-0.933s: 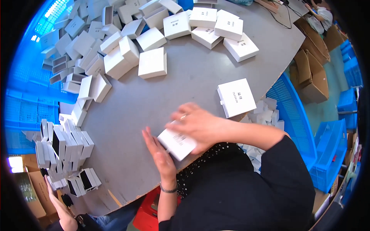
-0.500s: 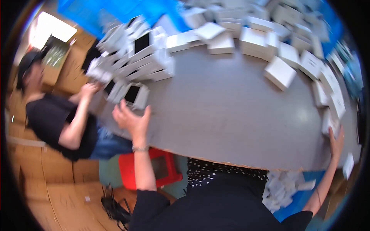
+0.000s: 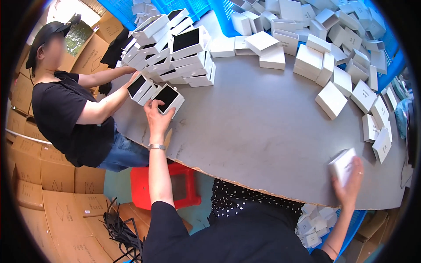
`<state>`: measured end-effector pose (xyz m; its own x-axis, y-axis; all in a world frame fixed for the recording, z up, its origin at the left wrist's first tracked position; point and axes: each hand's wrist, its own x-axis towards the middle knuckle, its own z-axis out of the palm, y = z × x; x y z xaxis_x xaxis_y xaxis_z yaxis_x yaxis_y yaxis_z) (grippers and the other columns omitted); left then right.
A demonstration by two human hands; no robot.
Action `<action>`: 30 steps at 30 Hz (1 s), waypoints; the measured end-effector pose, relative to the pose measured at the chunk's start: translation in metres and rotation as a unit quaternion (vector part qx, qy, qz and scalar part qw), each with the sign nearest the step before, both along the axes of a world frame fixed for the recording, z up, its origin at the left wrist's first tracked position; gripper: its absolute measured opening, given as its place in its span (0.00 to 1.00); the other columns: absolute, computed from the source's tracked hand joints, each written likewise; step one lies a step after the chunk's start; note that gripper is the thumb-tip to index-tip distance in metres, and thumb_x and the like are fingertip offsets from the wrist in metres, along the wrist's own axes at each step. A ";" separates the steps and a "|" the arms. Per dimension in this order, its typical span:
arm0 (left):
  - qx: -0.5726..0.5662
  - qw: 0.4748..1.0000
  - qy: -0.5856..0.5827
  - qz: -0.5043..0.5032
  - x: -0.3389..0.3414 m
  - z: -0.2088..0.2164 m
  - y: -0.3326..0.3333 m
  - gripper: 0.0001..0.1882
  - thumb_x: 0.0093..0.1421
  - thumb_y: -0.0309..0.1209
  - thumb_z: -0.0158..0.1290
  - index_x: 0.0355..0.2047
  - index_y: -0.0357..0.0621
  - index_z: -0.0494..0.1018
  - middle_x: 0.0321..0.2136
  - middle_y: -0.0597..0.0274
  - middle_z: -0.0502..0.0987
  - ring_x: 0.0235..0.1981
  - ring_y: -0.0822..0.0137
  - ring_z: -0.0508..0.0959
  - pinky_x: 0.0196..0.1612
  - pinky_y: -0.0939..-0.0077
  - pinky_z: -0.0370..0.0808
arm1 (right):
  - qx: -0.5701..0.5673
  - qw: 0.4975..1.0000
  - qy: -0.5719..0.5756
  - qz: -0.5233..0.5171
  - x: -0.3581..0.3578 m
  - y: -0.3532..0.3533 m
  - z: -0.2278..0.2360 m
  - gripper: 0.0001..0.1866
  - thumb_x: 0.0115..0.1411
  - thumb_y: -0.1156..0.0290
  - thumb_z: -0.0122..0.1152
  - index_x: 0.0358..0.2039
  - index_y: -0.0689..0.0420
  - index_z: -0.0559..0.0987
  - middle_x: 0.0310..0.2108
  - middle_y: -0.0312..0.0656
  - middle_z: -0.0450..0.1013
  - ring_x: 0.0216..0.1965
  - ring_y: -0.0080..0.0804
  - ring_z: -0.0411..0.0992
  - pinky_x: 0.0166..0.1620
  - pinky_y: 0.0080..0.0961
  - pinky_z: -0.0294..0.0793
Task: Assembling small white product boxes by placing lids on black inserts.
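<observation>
With fingers and thumb on its near edges, my left hand (image 3: pixel 157 119) grips a small open white box (image 3: pixel 176 104) with a black inside, at the left end of the grey table. A closed-looking white box or lid (image 3: pixel 342 165) is tilted in my right hand (image 3: pixel 351 184), at the table's right front; whether it is hollow is hidden. Beyond my left hand another open white box (image 3: pixel 142 90) with a black inside stands by the co-worker's hands. Stacks of such open boxes (image 3: pixel 193 65) rise just behind.
White boxes and lids (image 3: pixel 331 100) curve along the table's far and right edges. Blue baskets (image 3: pixel 223 19) behind hold many more. A co-worker in black (image 3: pixel 66 105) stands at the left. A red stool (image 3: pixel 138 188) and cardboard cartons (image 3: pixel 61 210) lie below the table's front edge (image 3: pixel 245 188).
My left hand has closed on the open box it was reaching toward. My right hand has come inward from the right-hand row, carrying a white box or lid. The view has shifted slightly.
</observation>
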<state>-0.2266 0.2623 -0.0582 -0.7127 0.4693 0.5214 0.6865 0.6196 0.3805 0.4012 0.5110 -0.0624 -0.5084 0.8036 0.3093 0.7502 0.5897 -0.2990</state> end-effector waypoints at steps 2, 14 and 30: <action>-0.017 0.999 -0.017 -0.043 0.001 0.011 0.002 0.23 0.45 0.37 0.70 0.38 0.45 0.72 0.56 0.41 0.68 0.61 0.43 0.68 0.63 0.55 0.67 | -0.071 0.994 0.022 0.086 -0.020 -0.026 0.014 0.50 0.41 0.60 0.73 0.65 0.61 0.65 0.64 0.60 0.61 0.64 0.63 0.60 0.66 0.50 0.61; -0.047 0.982 -0.064 -0.173 0.267 0.005 0.069 0.34 0.41 0.41 0.74 0.42 0.41 0.68 0.47 0.48 0.61 0.53 0.46 0.64 0.59 0.51 0.64 | -0.104 0.962 0.078 0.239 -0.160 -0.064 0.015 0.45 0.39 0.62 0.74 0.62 0.54 0.71 0.62 0.54 0.62 0.63 0.59 0.60 0.66 0.52 0.60; -0.228 0.692 -0.137 -0.671 0.234 0.031 0.125 0.55 0.38 0.35 0.65 0.71 0.50 0.58 0.68 0.54 0.61 0.65 0.52 0.66 0.66 0.53 0.64 | -0.161 0.948 0.058 0.267 -0.106 -0.016 0.026 0.45 0.35 0.69 0.69 0.61 0.49 0.72 0.64 0.49 0.63 0.68 0.58 0.56 0.70 0.50 0.55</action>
